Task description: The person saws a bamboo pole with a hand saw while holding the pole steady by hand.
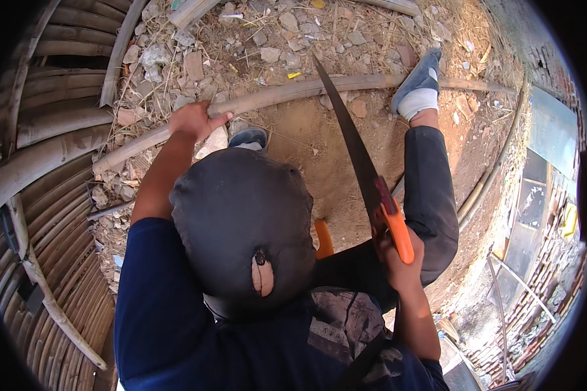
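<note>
Left hand (192, 120) clasped pole (274, 96); right hand (398, 260) closed round saw (365, 176) handle; foot (419, 85) pinned pole; judged best: long even strokes, blade square, pole steady.

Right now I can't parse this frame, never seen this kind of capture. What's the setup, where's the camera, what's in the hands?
There is no machine here: a person works with two bare hands. The single picture comes from a wide fisheye camera worn on the head, looking down, so straight edges curve toward the rim. The dark rounded shape in the middle is the person's raised knee, with navy sleeves below it.

The left hand has a closed grip on a long bamboo pole that lies across bare dirt strewn with stones and dry straw. A foot in a blue shoe rests on the pole further right. The right hand holds a hand saw by its orange handle, the dark curved blade reaching to the pole. More bamboo poles are stacked at the left.
</note>
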### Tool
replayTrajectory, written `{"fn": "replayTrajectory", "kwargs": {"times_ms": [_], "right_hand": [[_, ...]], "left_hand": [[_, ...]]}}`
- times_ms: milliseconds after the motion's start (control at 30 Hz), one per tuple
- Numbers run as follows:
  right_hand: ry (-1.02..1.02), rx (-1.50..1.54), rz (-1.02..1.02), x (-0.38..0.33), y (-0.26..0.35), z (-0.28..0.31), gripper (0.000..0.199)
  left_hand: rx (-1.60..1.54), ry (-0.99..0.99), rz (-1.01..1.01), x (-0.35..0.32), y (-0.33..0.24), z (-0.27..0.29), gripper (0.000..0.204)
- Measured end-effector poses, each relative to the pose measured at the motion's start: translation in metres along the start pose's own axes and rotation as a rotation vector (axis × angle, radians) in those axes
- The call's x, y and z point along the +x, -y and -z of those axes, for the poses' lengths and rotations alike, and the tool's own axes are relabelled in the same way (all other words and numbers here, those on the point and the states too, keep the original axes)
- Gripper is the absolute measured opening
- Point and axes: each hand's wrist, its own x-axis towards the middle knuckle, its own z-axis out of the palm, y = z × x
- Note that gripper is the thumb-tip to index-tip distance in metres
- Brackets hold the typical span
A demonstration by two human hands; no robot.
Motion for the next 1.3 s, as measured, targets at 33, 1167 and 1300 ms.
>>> {"fn": "replayTrajectory", "kwargs": {"times_ms": [33, 1167, 1300], "right_hand": [[0.038, -0.002, 0.012, 0.019, -0.008, -0.012, 0.023], [-0.014, 0.21, -0.008, -0.008, -0.033, 0.009, 0.018], [0.027, 0.041, -0.007, 0.041, -0.03, -0.006, 0.021]], "left_hand": [[0.015, 0.012, -0.006, -0.004, 0.001, -0.008, 0.092], [0.076, 0.017, 0.023, -0.004, 0.017, -0.01, 0.097], [0.057, -0.022, 0.014, -0.004, 0.001, -0.001, 0.096]]}}
